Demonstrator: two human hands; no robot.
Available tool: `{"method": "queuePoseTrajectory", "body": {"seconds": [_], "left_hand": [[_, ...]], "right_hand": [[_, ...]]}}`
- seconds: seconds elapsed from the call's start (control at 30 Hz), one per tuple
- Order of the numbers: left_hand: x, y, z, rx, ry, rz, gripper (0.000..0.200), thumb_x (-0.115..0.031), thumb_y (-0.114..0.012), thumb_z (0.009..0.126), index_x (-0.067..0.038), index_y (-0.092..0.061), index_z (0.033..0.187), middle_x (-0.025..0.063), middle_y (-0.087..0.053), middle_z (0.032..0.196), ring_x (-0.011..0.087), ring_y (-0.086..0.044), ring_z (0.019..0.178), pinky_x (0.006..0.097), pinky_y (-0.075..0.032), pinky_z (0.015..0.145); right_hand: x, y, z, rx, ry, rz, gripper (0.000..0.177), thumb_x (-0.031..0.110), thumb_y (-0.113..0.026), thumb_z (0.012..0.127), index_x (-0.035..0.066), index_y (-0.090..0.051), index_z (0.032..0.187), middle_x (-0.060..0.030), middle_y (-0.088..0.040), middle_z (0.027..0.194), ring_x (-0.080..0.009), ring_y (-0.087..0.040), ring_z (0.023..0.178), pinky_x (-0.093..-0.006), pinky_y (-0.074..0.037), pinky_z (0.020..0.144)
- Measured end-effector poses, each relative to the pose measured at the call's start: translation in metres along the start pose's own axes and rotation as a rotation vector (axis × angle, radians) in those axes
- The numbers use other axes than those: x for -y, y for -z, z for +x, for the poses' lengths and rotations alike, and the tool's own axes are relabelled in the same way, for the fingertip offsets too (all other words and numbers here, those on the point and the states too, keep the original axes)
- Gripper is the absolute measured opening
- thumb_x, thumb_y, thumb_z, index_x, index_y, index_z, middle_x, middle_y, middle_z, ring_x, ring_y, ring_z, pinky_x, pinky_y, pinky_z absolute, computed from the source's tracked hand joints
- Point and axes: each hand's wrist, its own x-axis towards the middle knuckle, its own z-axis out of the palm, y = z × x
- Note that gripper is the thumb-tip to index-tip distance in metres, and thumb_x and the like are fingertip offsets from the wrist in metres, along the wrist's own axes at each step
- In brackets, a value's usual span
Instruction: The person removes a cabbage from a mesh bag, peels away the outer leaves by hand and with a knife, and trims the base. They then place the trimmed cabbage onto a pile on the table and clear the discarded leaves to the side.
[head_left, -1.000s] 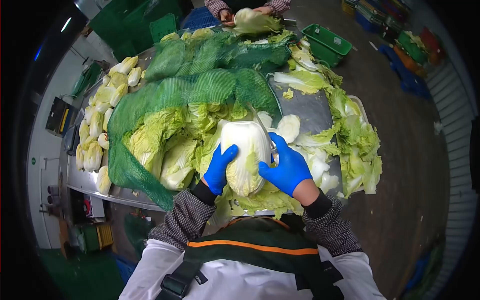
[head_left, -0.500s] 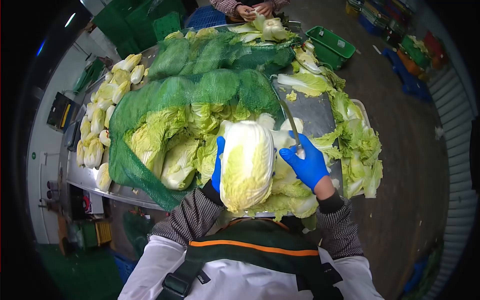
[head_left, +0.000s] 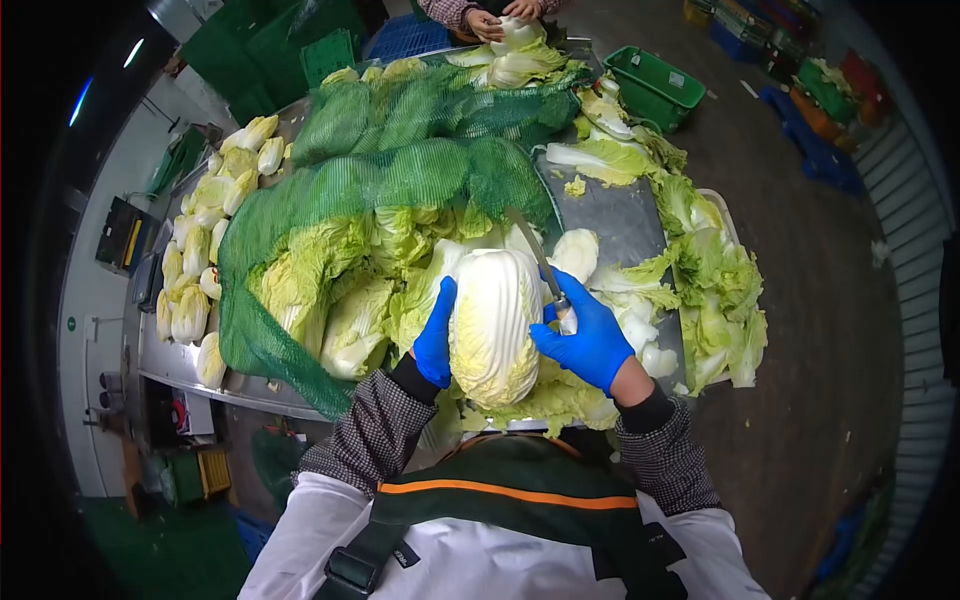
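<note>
A trimmed napa cabbage (head_left: 495, 330) hangs upright before me, its white base facing away and its pale yellow leaf end toward me. My left hand (head_left: 434, 338), in a blue glove, presses against its left side with the thumb up. In my right hand (head_left: 588, 340), also blue-gloved, is a knife (head_left: 537, 254) whose blade points away and to the left, beside the cabbage's base. The right fingertips come right up to the cabbage's right side. Behind the right hand lies a cut white cabbage piece (head_left: 576, 254). Loose leaves are below and around the cabbage.
A green mesh sack (head_left: 345, 185) spills untrimmed cabbages (head_left: 358, 325) at left. Trimmed cabbages (head_left: 213, 195) line the metal table's (head_left: 625, 222) left side. Discarded leaves (head_left: 715, 275) heap along the right edge. A green crate (head_left: 655, 88) stands beyond; a co-worker's hands (head_left: 500, 20) handle another cabbage.
My right hand has moved left, closer to the cabbage, and the knife blade has swung left. The cabbage has turned slightly, showing more white. Across the table, the co-worker's cabbage has shifted.
</note>
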Motion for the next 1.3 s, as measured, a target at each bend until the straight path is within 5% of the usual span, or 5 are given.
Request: {"method": "queuePoseTrajectory", "body": {"seconds": [0.3,0.53,0.87,1.0,1.3], "left_hand": [[-0.001,-0.014,0.008,0.558,0.177,-0.131,0.094,-0.072,-0.039,0.084,-0.004,-0.021,0.146,0.0265,-0.036,0.141,0.0372,-0.043,0.126,0.0476,-0.037,0.104],[0.010,-0.014,0.015,-0.101,-0.109,0.234,0.070,-0.052,-0.045,0.093,-0.004,-0.031,0.142,0.0165,-0.045,0.137,0.0272,-0.049,0.122,0.0410,-0.039,0.104],[0.009,-0.023,0.009,-0.165,-0.121,0.391,0.065,-0.046,-0.049,0.094,-0.001,-0.036,0.139,0.0165,-0.049,0.133,0.0272,-0.054,0.116,0.0382,-0.041,0.101],[0.014,-0.014,0.014,0.437,0.089,-0.196,0.082,-0.068,-0.034,0.088,-0.006,-0.033,0.142,0.0183,-0.045,0.137,0.0363,-0.049,0.120,0.0497,-0.038,0.103],[0.011,-0.043,0.025,0.016,-0.160,0.171,0.078,-0.066,-0.027,0.092,-0.008,-0.030,0.144,0.0119,-0.042,0.141,0.0246,-0.045,0.126,0.0389,-0.036,0.107]], "right_hand": [[-0.048,0.022,0.012,-0.099,-0.163,-0.020,0.061,0.026,-0.066,0.079,0.005,-0.044,0.133,-0.0161,-0.064,0.094,-0.0237,-0.064,0.080,-0.0347,-0.051,0.073],[0.011,0.004,-0.009,-0.082,0.048,-0.306,0.076,0.042,-0.070,0.076,0.007,-0.040,0.137,-0.0218,-0.063,0.102,-0.0346,-0.064,0.092,-0.0382,-0.050,0.082],[-0.019,0.040,-0.001,-0.022,0.052,-0.134,0.058,0.021,-0.067,0.072,0.006,-0.051,0.126,-0.0151,-0.064,0.097,-0.0261,-0.064,0.086,-0.0343,-0.051,0.079],[-0.028,0.066,0.016,-0.019,-0.380,0.023,0.058,0.018,-0.069,0.077,0.004,-0.048,0.129,-0.0109,-0.064,0.101,-0.0181,-0.062,0.094,-0.0304,-0.050,0.081],[-0.007,0.040,0.005,0.090,-0.096,0.359,0.071,0.034,-0.072,0.081,0.011,-0.039,0.139,-0.0081,-0.062,0.095,-0.0119,-0.058,0.073,-0.0249,-0.048,0.050]]}}
